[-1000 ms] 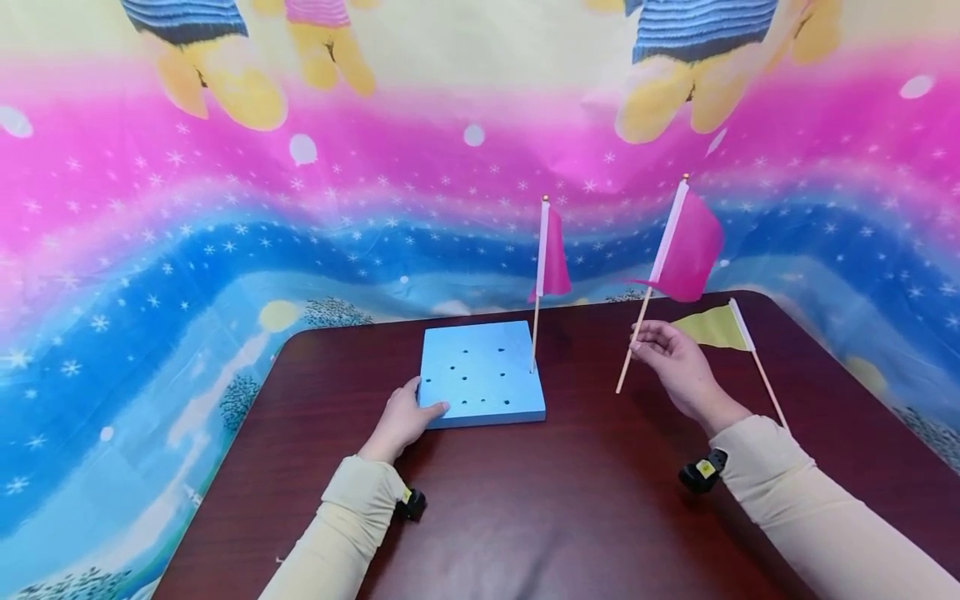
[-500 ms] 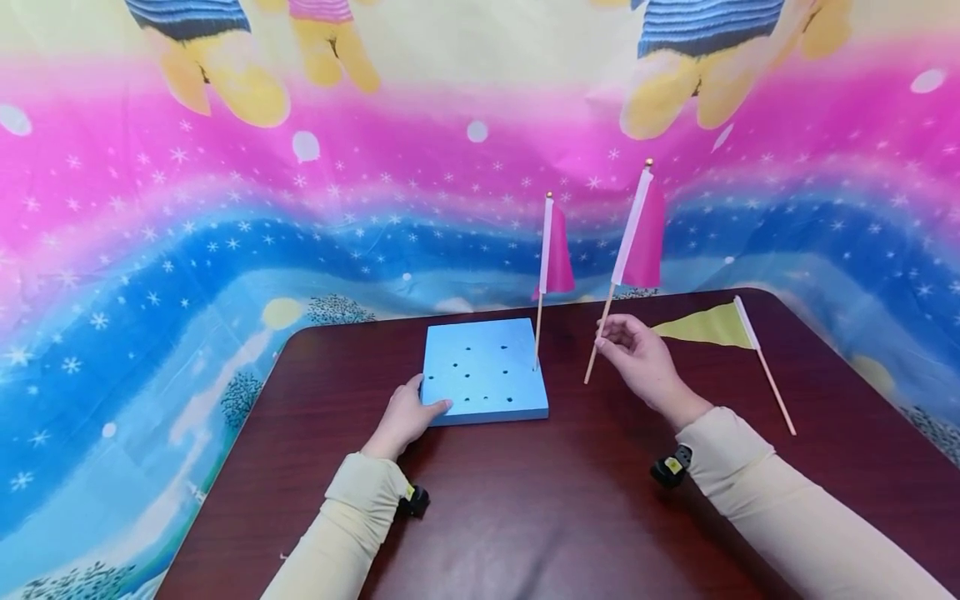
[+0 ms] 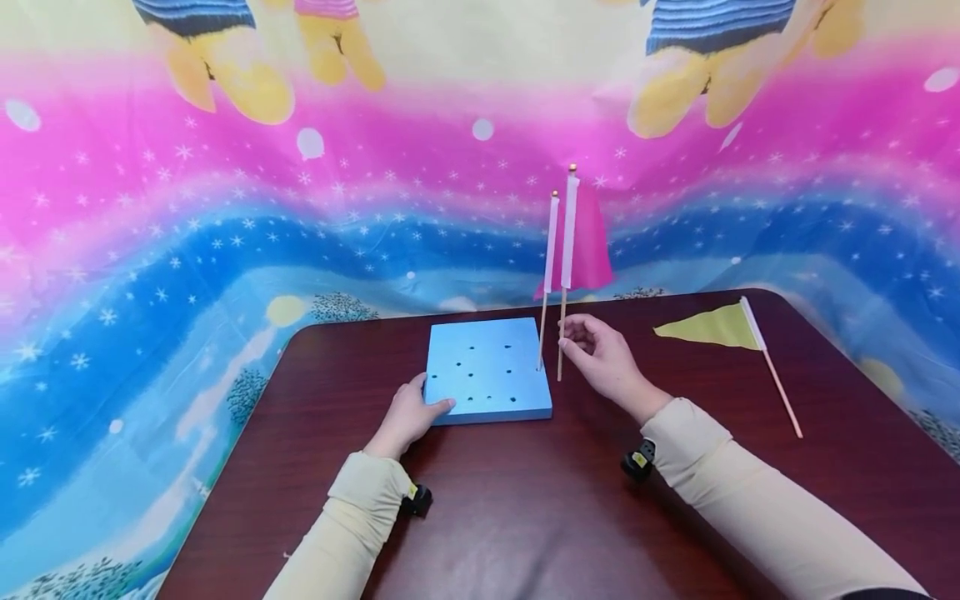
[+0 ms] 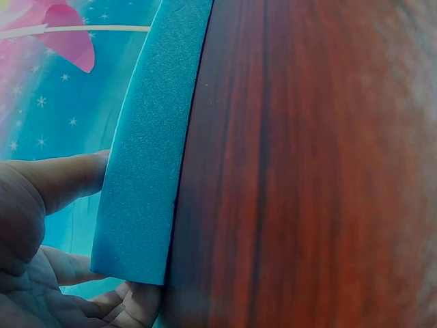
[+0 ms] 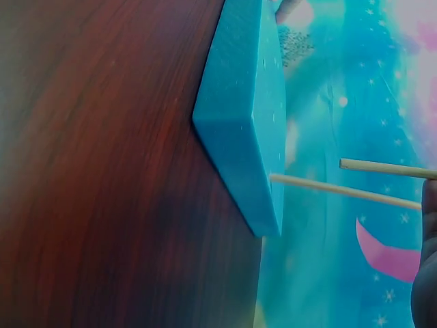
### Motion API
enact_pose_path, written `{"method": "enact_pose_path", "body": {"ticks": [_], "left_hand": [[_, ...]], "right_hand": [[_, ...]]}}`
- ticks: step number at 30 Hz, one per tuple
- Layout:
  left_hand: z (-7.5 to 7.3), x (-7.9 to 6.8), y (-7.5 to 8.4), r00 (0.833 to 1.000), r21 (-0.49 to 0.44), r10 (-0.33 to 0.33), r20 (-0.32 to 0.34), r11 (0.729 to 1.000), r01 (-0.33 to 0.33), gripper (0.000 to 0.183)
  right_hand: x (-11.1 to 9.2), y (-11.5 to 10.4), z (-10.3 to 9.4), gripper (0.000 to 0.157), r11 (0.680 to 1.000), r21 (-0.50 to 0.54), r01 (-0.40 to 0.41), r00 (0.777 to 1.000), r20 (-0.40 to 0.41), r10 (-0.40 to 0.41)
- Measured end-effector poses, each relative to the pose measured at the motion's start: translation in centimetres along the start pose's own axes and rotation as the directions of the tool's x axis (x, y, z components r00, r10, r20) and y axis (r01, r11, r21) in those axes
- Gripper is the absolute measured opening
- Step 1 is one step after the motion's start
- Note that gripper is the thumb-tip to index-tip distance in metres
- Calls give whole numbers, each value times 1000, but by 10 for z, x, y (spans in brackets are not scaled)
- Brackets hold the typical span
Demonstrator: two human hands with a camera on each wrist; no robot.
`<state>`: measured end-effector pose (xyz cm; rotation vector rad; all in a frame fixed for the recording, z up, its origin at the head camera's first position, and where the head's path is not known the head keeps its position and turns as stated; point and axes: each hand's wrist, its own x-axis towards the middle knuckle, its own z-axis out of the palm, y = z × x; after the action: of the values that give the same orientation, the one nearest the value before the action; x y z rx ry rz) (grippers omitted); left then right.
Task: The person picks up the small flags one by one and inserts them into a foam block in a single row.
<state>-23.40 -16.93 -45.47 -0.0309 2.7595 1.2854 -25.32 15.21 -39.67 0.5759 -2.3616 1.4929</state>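
A blue foam block [image 3: 483, 333] with several small holes lies on the table. My left hand [image 3: 408, 417] holds its near left corner, thumb on top and fingers at the side; the left wrist view shows the thumb [image 4: 72, 176] against the block. One pink flag [image 3: 551, 246] stands in a hole at the block's right edge. Between thumb and fingers, my right hand [image 3: 607, 362] pinches the stick of a second pink flag [image 3: 591, 237], nearly upright just right of the first. In the right wrist view, this stick's lower end [image 5: 372, 166] is free, apart from the block.
A yellow triangular flag [image 3: 712, 327] on a wooden stick lies toward the right side of the dark red-brown table [image 3: 517, 508]. Behind the table hangs a colourful printed cloth [image 3: 420, 158].
My right hand has carried its pink flag leftward to beside the standing one, and its stick has become more upright. The left hand stays at the block. The yellow flag is now fully uncovered.
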Motion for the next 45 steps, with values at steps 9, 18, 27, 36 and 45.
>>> {"method": "enact_pose_path", "body": {"ticks": [9,18,27,36,45], "left_hand": [[0,0,4,1000,6,-3,6,1000,3,81],[-1,0,6,1000,12,-4,2,1000,4,81],[-1,0,8,1000,-3,5,5,1000,-5,80],[-2,2,5,1000,20,-8,-11,1000,8,81],[0,2,4,999,12,-36,-37,999,36,81]], "right_hand": [[10,-4,20,22,999,23,23,1000,5,-23],[17,-8,41,19,999,34,42,998,47,-44],[22,-6,56,20,1000,6,24,998,57,-25],[33,-14,73,17,998,12,61,995,75,-62],[35,-21,88,18,998,13,66,990,126,-67]]}}
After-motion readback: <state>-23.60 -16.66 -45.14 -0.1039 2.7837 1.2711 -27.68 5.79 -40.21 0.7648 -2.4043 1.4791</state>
